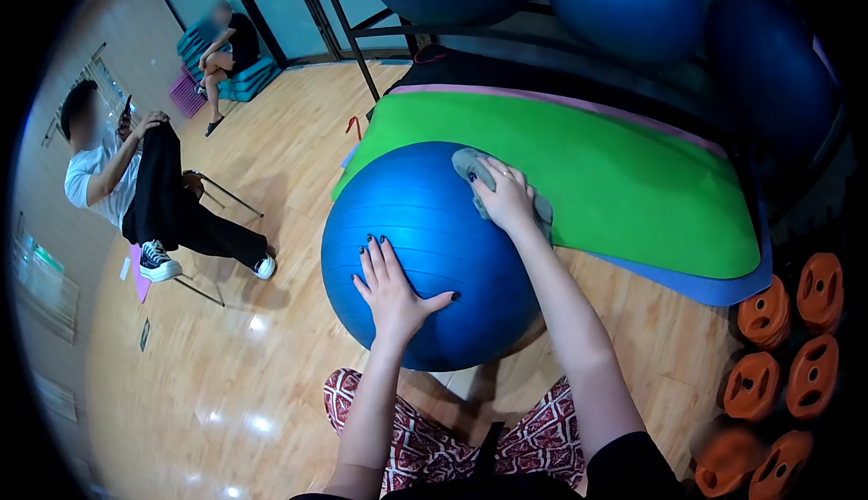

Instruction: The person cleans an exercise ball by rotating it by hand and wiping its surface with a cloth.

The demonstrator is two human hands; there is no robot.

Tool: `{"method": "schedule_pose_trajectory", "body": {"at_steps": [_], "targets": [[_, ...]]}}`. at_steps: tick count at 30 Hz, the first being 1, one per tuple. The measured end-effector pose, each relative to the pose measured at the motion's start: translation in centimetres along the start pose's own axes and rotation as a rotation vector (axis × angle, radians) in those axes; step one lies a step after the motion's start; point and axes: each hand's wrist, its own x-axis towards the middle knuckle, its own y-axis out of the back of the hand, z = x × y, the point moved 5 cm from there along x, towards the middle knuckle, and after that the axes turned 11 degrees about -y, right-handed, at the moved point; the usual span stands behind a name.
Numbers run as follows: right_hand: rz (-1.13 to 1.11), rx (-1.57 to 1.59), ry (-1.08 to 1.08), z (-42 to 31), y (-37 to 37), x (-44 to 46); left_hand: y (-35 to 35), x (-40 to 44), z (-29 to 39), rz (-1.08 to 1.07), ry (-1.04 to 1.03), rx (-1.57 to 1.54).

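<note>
A large blue exercise ball (425,229) rests on the wooden floor in front of my knees. My left hand (395,301) lies flat on its near side, fingers spread and holding nothing. On the ball's upper right, my right hand (504,194) is closed around a grey cloth (468,164) and presses it to the surface. Part of the cloth hangs out beyond the wrist side of that hand.
A green mat (633,183) lies behind the ball over other mats. More blue balls (624,3) sit on a rack. Orange weight plates (752,385) are stacked at right. One person (113,174) sits on a chair at left; another (237,43) sits on stacked teal steps.
</note>
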Motion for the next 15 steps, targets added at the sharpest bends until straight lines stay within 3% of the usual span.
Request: {"method": "schedule_pose_trajectory", "body": {"at_steps": [15], "targets": [[0.164,0.166,0.090,2.9,-1.8,-4.1,1.4,0.3,-6.7,0.005,0.024,-0.106]]}}
